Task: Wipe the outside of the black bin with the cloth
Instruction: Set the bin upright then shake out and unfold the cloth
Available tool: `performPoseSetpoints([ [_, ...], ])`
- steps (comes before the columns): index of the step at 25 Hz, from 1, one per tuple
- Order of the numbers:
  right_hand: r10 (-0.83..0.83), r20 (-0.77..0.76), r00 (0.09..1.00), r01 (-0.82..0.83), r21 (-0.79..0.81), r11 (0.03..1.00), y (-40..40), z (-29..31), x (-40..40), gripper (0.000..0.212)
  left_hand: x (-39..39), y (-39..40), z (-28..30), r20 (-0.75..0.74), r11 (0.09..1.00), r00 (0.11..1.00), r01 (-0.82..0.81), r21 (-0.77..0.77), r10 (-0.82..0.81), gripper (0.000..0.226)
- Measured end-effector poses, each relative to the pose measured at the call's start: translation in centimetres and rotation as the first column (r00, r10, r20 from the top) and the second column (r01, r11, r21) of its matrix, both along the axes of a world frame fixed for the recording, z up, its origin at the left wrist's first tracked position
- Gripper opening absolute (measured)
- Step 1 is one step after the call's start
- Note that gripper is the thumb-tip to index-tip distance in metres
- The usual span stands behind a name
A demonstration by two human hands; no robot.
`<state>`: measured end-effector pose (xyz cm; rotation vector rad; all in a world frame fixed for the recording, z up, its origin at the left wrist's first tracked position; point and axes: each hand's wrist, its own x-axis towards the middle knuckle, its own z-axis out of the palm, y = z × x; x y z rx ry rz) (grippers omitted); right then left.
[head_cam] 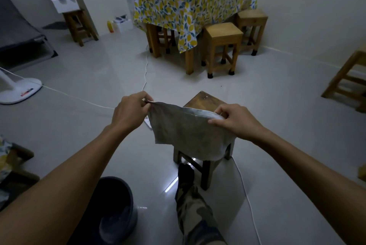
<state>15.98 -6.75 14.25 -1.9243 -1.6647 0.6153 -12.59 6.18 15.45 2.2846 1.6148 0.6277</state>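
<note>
A grey cloth (186, 131) hangs spread out in the air in front of me. My left hand (130, 109) pinches its upper left corner and my right hand (235, 119) pinches its upper right corner. The cloth's lower edge drapes down in front of a small dark wooden stool (204, 101). The black bin (116, 211) stands on the floor at the bottom left, below my left forearm, which hides part of its rim. Neither hand touches the bin.
My leg in camouflage trousers (196, 213) stretches toward the stool. A white cable (247, 191) runs along the floor on the right. A table with a lemon-print cloth (190, 0) and wooden stools (221, 46) stand further back. A white fan base (17, 90) is at left.
</note>
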Motion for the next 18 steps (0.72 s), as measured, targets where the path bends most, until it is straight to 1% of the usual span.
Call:
performPoseSetpoints([
  [4, -0.041, -0.039, 0.998, 0.040, -0.030, 0.999, 1.8, -2.1, 1.5, 0.023, 2.3, 2.9, -1.4, -0.003, 1.000, 1.000, 0.016, -0.021, -0.016, 0.011],
  [6, -0.106, -0.051, 0.993, 0.105, -0.029, 0.994, 3.2, -3.5, 3.4, 0.021, 5.0, 5.1, -2.6, -0.019, 0.999, 0.999, 0.042, -0.010, -0.043, 0.011],
  [9, -0.220, -0.079, 0.972, 0.217, -0.041, 0.975, 5.7, -6.2, 7.2, 0.018, 10.4, 9.1, -5.0, -0.086, 0.995, 0.992, 0.093, 0.022, -0.091, 0.013],
  [14, -0.424, -0.138, 0.895, 0.413, -0.099, 0.905, 9.4, -12.6, 13.3, 0.022, 19.5, 15.1, -11.4, -0.092, 0.989, 0.986, 0.142, 0.042, -0.137, 0.018],
  [16, -0.494, -0.127, 0.860, 0.487, -0.088, 0.869, 11.0, -15.0, 15.1, 0.022, 22.2, 16.4, -14.2, -0.081, 0.988, 0.987, 0.145, 0.061, -0.140, 0.020],
  [18, -0.529, -0.117, 0.841, 0.525, -0.068, 0.849, 12.1, -16.5, 16.6, 0.024, 24.5, 17.0, -15.9, -0.087, 0.988, 0.988, 0.132, 0.077, -0.126, 0.023],
])
